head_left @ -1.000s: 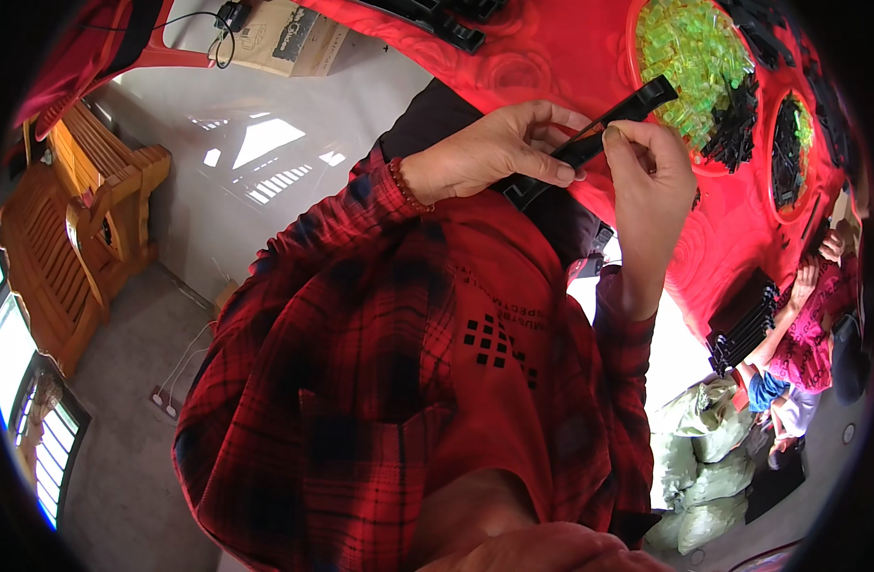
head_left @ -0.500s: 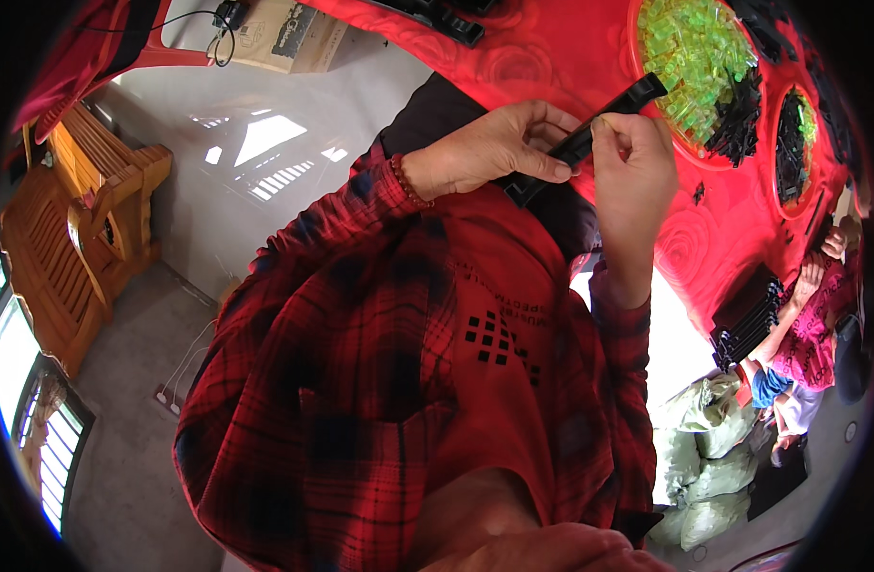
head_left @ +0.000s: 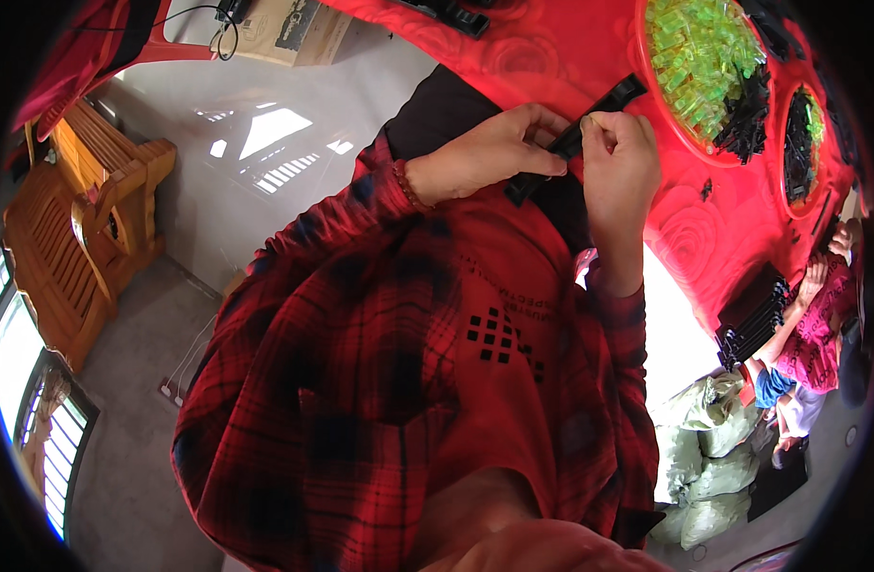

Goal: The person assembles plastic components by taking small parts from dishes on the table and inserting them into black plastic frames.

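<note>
A long black plastic strip-like part [head_left: 630,91] is held slantwise over my lap, by the edge of the red-covered table. My left hand [head_left: 499,153] grips it around the lower middle, thumb on top and fingers behind. Close beside it, my right hand [head_left: 620,162] is closed, with thumb and forefinger pinched together at the strip's upper side. Whatever small thing may be in that pinch is too small to make out. Just right of the strip's far end stands a red basin [head_left: 647,57] with yellow-green clear plastic pieces [head_left: 690,57] and thin black pieces [head_left: 745,116].
A second red basin [head_left: 788,195] with black and green pieces stands farther right. Black parts [head_left: 451,14] lie at the table's far edge, a black stack [head_left: 750,319] at right near another person's arm [head_left: 790,319]. Pale sacks [head_left: 718,472] lie lower right; a wooden bench [head_left: 65,238] stands left.
My right hand has shifted slightly left and down along the strip, its fingers still pinched. The strip has tilted a little; my left hand keeps its hold.
</note>
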`<state>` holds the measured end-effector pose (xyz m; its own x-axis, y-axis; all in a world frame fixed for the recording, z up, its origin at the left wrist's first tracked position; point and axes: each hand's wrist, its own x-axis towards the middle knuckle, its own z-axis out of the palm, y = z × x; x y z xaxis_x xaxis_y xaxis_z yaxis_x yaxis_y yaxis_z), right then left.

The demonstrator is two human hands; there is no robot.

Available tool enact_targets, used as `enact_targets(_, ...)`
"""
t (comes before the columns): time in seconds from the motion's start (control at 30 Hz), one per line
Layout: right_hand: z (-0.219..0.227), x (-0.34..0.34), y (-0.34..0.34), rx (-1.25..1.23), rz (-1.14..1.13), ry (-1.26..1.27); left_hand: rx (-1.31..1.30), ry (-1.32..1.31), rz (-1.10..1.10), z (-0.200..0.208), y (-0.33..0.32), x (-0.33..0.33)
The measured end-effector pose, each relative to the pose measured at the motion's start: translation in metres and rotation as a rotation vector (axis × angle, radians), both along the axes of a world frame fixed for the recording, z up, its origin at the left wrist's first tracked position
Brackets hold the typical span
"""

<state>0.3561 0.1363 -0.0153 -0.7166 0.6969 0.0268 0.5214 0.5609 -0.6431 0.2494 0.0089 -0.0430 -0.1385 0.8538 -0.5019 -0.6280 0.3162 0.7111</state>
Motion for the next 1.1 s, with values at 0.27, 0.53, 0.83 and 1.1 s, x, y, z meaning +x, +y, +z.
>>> enact_targets(0.27,-0.006,-0.001,-0.006,0.027,0.003,-0.021,-0.154,1.027,0.077,-0.007,0.012,0.023)
enact_targets(0.53,-0.016,0.006,-0.009,0.016,0.015,0.065,-0.121,0.903,0.153,-0.022,0.013,0.032)
enact_targets(0.83,-0.009,0.018,0.004,-0.303,-0.262,0.311,-0.140,0.861,0.156,-0.021,0.013,0.031)
enact_targets(1.1,-0.025,0.024,0.002,-0.248,-0.182,0.327,-0.117,0.771,0.168,-0.024,0.013,0.027)
